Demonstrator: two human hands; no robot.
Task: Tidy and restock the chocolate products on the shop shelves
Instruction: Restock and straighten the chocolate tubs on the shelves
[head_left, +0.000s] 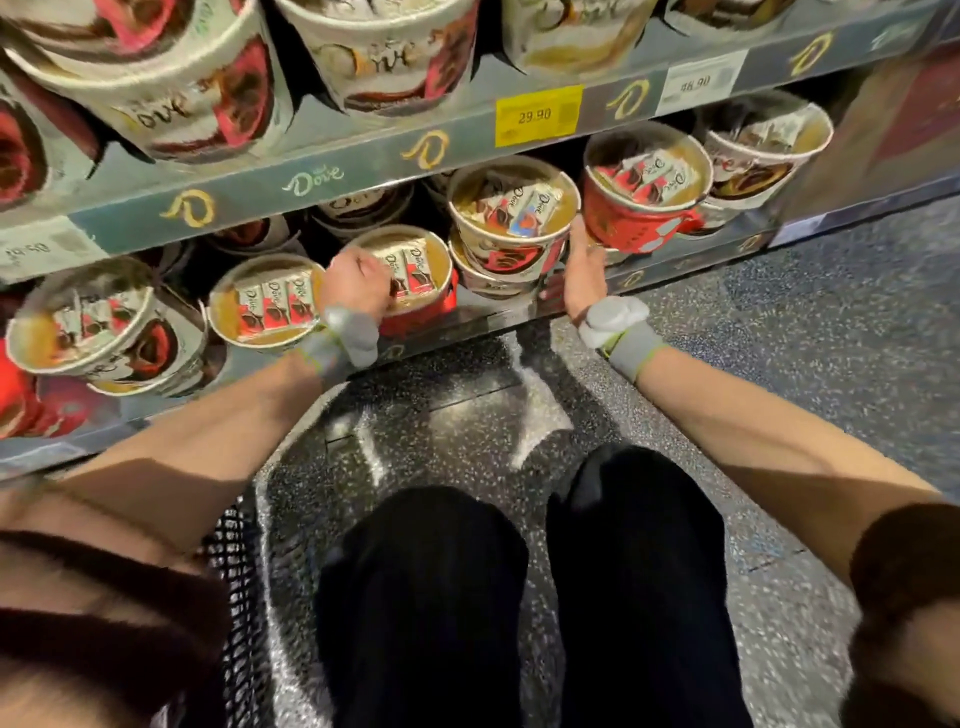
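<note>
My left hand lies curled on the clear lid of a red chocolate tub at the front of the lower shelf; whether it truly grips the tub I cannot tell. My right hand is open, its fingers straight against the side of a white tub stacked on another, just beside a red mug-shaped tub.
</note>
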